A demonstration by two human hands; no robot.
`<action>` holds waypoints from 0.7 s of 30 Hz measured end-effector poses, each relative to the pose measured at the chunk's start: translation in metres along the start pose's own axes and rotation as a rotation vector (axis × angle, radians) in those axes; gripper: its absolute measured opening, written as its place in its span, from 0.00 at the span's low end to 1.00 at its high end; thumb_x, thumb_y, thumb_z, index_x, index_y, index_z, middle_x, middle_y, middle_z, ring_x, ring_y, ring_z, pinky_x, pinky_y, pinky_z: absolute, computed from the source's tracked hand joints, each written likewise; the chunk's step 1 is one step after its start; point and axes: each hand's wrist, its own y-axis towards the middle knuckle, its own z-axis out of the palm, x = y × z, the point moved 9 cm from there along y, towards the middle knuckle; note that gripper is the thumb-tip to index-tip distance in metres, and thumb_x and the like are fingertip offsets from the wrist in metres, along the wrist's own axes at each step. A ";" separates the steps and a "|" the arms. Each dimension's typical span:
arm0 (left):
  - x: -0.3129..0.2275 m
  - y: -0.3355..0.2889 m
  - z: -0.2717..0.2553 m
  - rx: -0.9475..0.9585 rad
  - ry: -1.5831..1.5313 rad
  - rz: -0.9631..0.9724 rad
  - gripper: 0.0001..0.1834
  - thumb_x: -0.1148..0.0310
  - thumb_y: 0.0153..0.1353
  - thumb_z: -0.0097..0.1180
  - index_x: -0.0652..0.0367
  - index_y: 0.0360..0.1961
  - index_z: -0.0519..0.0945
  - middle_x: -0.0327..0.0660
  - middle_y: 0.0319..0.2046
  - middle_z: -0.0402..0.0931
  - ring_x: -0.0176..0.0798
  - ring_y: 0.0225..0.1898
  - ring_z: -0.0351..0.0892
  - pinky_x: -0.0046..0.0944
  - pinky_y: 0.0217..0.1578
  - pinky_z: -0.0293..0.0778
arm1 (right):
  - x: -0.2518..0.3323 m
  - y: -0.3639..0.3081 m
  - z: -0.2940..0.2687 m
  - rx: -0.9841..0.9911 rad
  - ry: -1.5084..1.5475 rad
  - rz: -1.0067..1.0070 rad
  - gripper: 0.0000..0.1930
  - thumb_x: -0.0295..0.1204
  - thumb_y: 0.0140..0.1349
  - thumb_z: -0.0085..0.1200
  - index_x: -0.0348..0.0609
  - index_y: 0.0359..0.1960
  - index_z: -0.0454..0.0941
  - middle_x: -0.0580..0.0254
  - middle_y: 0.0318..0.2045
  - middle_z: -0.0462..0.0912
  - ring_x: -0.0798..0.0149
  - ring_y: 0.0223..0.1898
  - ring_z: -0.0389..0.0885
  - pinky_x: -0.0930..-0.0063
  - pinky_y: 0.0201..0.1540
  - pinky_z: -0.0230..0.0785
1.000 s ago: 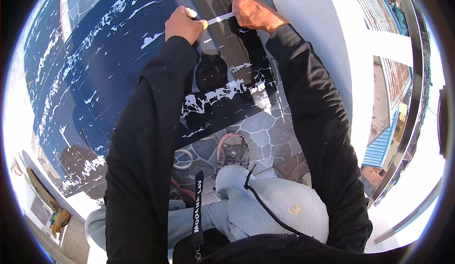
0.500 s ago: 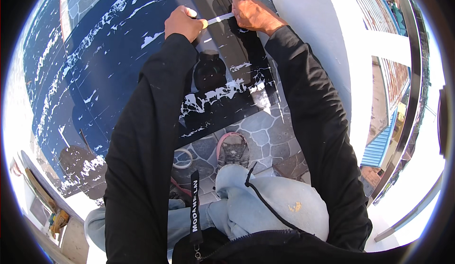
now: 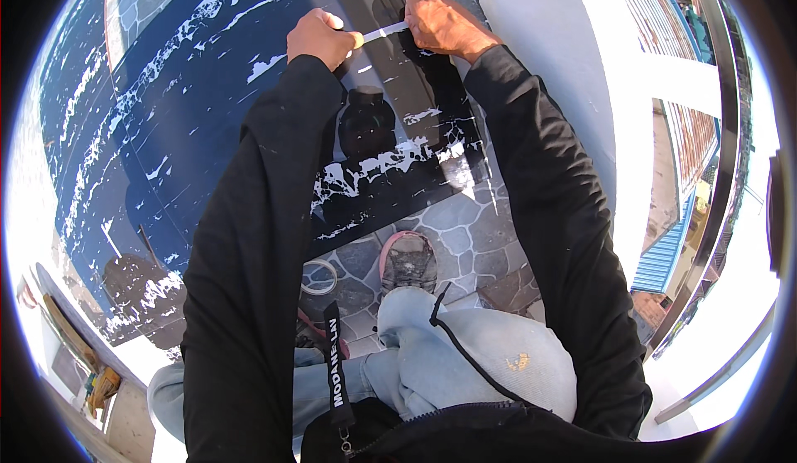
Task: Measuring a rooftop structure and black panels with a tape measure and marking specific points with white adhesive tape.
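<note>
Between my hands a short white strip of tape (image 3: 383, 31) is stretched just over a glossy dark panel with white marble-like veins (image 3: 241, 106). My left hand (image 3: 320, 38) pinches the strip's left end, the thumb pressed against the fingers. At the other end my right hand (image 3: 444, 27) is closed on it, near the panel's right edge. Most of the fingers of the right hand are curled under and hidden. I cannot tell whether the strip touches the panel's surface, which mirrors dark shapes below my hands.
A ring-shaped roll of tape (image 3: 320, 278) lies on the stone-patterned floor (image 3: 465, 247) beside my shoe (image 3: 408, 262). A white wall or ledge (image 3: 548, 64) runs along the panel's right side. From my waist hangs a black lanyard (image 3: 339, 372). Wooden pieces (image 3: 70, 330) stand at the far left.
My left hand has shifted very slightly to the left; the right hand stays in place. The lanyard has swung a little to the left.
</note>
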 end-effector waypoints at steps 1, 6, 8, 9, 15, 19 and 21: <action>0.003 0.001 -0.001 0.004 0.011 0.004 0.20 0.59 0.43 0.67 0.59 0.34 0.78 0.38 0.21 0.81 0.35 0.29 0.81 0.33 0.37 0.73 | 0.003 0.002 -0.001 0.004 0.004 0.000 0.05 0.27 0.61 0.49 0.39 0.33 0.71 0.46 0.29 0.77 0.44 0.34 0.79 0.58 0.37 0.74; 0.007 0.005 -0.002 -0.002 0.080 0.007 0.19 0.58 0.42 0.67 0.59 0.31 0.77 0.38 0.20 0.80 0.35 0.28 0.81 0.33 0.36 0.73 | 0.016 0.003 0.001 -0.007 -0.064 -0.029 0.05 0.27 0.61 0.49 0.37 0.33 0.71 0.45 0.29 0.77 0.44 0.34 0.80 0.59 0.37 0.75; 0.003 0.005 0.001 0.023 0.087 -0.003 0.19 0.58 0.42 0.67 0.59 0.30 0.76 0.38 0.20 0.80 0.35 0.28 0.81 0.33 0.36 0.73 | 0.002 0.001 0.009 0.021 -0.148 0.085 0.06 0.27 0.60 0.50 0.36 0.33 0.71 0.44 0.30 0.78 0.45 0.34 0.80 0.60 0.37 0.75; 0.001 0.005 0.003 0.051 0.071 -0.013 0.19 0.58 0.42 0.68 0.59 0.30 0.78 0.38 0.21 0.81 0.39 0.29 0.82 0.35 0.37 0.74 | -0.001 0.000 0.011 0.023 -0.155 0.088 0.06 0.27 0.60 0.50 0.36 0.33 0.71 0.44 0.30 0.78 0.45 0.34 0.80 0.60 0.37 0.75; 0.014 0.005 0.002 0.172 0.003 -0.111 0.15 0.60 0.45 0.68 0.59 0.26 0.79 0.37 0.20 0.81 0.33 0.24 0.81 0.32 0.32 0.75 | -0.018 -0.008 -0.014 -0.079 0.153 0.267 0.06 0.28 0.58 0.54 0.39 0.32 0.73 0.46 0.29 0.81 0.44 0.33 0.80 0.58 0.36 0.73; 0.011 -0.006 0.000 0.191 -0.078 -0.147 0.12 0.63 0.48 0.67 0.59 0.23 0.79 0.36 0.21 0.81 0.28 0.21 0.80 0.27 0.26 0.74 | -0.005 -0.016 -0.022 -0.094 0.211 0.482 0.15 0.39 0.58 0.59 0.38 0.32 0.73 0.46 0.27 0.80 0.47 0.33 0.81 0.58 0.38 0.72; 0.018 -0.003 -0.002 0.198 -0.086 -0.146 0.15 0.60 0.47 0.69 0.58 0.24 0.78 0.35 0.21 0.81 0.28 0.22 0.80 0.28 0.26 0.73 | 0.025 -0.013 -0.023 -0.073 0.217 0.594 0.27 0.51 0.53 0.63 0.36 0.35 0.74 0.44 0.30 0.81 0.48 0.35 0.82 0.58 0.39 0.73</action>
